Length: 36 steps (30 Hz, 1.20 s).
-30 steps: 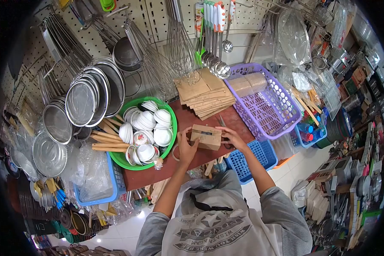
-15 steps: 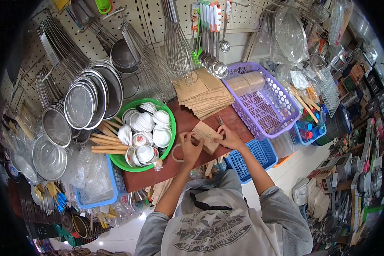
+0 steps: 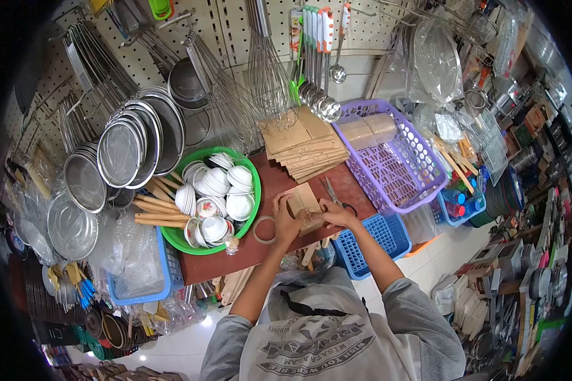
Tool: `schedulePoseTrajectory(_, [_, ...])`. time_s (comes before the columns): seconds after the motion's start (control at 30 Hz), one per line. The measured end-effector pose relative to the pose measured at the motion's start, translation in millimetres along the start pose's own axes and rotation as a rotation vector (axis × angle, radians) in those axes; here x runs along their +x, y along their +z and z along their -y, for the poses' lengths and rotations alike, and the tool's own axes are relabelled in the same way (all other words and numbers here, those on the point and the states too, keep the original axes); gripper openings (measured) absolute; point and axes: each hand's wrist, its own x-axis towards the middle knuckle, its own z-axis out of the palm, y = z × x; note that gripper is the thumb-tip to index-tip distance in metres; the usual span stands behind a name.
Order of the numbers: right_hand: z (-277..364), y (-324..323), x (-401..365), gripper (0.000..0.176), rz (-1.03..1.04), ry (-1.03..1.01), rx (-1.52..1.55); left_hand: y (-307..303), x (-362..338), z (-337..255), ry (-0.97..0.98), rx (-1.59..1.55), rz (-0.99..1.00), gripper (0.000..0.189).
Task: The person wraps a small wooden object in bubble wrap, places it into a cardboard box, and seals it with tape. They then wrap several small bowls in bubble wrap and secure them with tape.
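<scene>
A small brown cardboard box (image 3: 303, 197) lies at the front of the red-brown tabletop, between my hands. My left hand (image 3: 287, 220) grips its left side with bent fingers. From the right, my right hand (image 3: 335, 214) presses its closed fingers on the box's near right edge; the fingertips are partly hidden. Scissors (image 3: 331, 191) rest just beyond my right hand, with their dark handles towards it. Left of my left hand is a ring-shaped roll of tape (image 3: 257, 236). Behind the box, flat brown cardboard pieces (image 3: 306, 145) are stacked.
A green basin (image 3: 255, 202) of white bowls stands left. A purple basket (image 3: 388, 204) with brown packets is on the right, above a blue basket (image 3: 378, 236). Strainers (image 3: 118, 155) and whisks (image 3: 270, 79) hang from the pegboard (image 3: 225, 28).
Both hands have shifted slightly down and turned the box, and my right fingers have moved to its near edge. The scissors show more fully beyond my right hand.
</scene>
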Motion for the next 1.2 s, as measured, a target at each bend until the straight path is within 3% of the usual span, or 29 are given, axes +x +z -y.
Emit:
schedulePoseTrajectory(0.3, [3.8,-5.7,12.6,0.059,0.122,0.094,-0.119,8.9,-2.3,-13.5,-0.116,0.08,-0.072,0.061])
schedulePoseTrajectory(0.4, [11.1,-9.6,5.5,0.062,0.124,-0.031,-0.105,13.1,-5.2,-16.7,-0.134,0.073,-0.111,0.06])
schedulePoseTrajectory(0.5, [-8.4,0.3,17.5,0.057,-0.114,-0.255,-0.28,15.3,-7.7,-15.8,-0.123,0.067,-0.152,0.059])
schedulePoseTrajectory(0.6, [0.4,2.4,5.5,0.055,-0.223,-0.413,-0.333,16.0,-11.4,-19.3,-0.108,0.097,-0.183,0.056])
schedulePoseTrajectory(0.7, [25.4,1.9,-12.1,0.048,-0.221,-0.407,-0.478,11.4,-15.3,-29.4,-0.187,0.116,-0.197,0.049])
schedulePoseTrajectory(0.77, [33.5,-2.1,-17.6,0.041,-0.194,-0.504,-0.533,4.5,-22.2,-46.0,-0.336,0.081,-0.195,0.041])
schedulePoseTrajectory(0.87, [43.7,-5.6,-23.0,0.027,-0.207,-0.687,-0.568,-0.6,-44.7,-24.9,-0.245,0.028,-0.323,0.027])
schedulePoseTrajectory(1.0, [66.2,6.7,-33.0,0.015,-0.197,-0.954,-0.566,-25.9,-78.5,-38.7,-0.335,0.107,-0.393,0.017])
schedulePoseTrajectory(1.1, [81.8,26.6,-45.5,0.012,0.04,-1.032,-0.564,-40.6,-103.9,-31.5,-0.409,0.126,-0.415,0.016])
schedulePoseTrajectory(1.2, [71.0,63.5,-39.0,0.016,0.12,-1.018,-0.544,-48.8,-122.5,-16.3,-0.465,0.163,-0.414,0.019])
